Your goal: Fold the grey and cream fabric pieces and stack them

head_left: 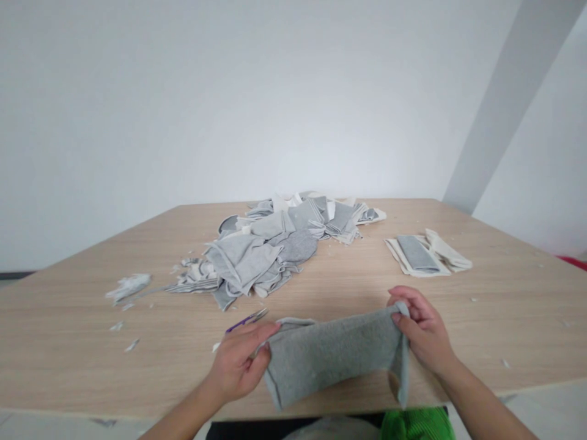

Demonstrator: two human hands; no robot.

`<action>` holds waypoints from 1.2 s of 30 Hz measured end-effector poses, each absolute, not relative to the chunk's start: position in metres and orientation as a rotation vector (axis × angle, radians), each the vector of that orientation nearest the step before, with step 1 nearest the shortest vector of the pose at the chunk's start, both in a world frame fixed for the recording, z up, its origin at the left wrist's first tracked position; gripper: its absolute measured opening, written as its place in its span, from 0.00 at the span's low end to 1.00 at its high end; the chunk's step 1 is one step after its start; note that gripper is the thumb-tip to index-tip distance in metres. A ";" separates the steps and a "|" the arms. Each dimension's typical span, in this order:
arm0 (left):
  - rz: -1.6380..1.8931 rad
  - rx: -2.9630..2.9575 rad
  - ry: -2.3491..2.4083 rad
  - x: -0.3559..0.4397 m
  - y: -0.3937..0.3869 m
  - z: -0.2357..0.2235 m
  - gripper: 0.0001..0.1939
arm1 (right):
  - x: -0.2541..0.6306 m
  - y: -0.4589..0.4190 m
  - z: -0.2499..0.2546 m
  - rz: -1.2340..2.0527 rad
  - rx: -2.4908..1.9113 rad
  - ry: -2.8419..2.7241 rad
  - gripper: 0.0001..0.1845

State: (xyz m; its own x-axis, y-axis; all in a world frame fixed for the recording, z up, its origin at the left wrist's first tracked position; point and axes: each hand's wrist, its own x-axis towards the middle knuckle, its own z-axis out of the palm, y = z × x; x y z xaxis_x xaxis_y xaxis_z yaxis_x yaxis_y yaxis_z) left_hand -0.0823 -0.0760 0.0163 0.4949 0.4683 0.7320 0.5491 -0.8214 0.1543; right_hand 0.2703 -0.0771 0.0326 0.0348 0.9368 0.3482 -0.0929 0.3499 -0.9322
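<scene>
A grey piece of knit fabric (334,354) is stretched between my two hands above the table's near edge. My left hand (241,360) pinches its left end between thumb and fingers. At the opposite end, my right hand (422,327) grips the upper corner, and a loose flap hangs below it. The fabric looks like a folded or tube-shaped piece; its far side is mostly hidden. Just beyond my left hand lies a pair of thread snips (247,319) with a purple handle, partly covered by that hand.
A heap of grey, white and striped fabric pieces (257,256) spreads over the table's middle and back. Cream and grey pieces (419,253) lie flat at right. White lint scraps (131,286) sit at left on the wooden table (504,318). Something green (417,424) is at my lap.
</scene>
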 end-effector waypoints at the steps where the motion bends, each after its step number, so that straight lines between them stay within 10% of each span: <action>1: -1.187 -2.655 -0.913 -0.084 -0.075 0.016 0.22 | 0.271 -0.077 0.032 0.958 -0.902 -1.286 0.16; 13: -0.837 -2.756 -1.540 -0.087 -0.077 0.020 0.13 | 0.276 -0.072 0.028 0.912 -1.007 -1.302 0.09; 36: -1.084 -2.965 -0.769 -0.088 -0.088 0.025 0.18 | 0.295 -0.071 0.030 0.801 -1.082 -1.330 0.08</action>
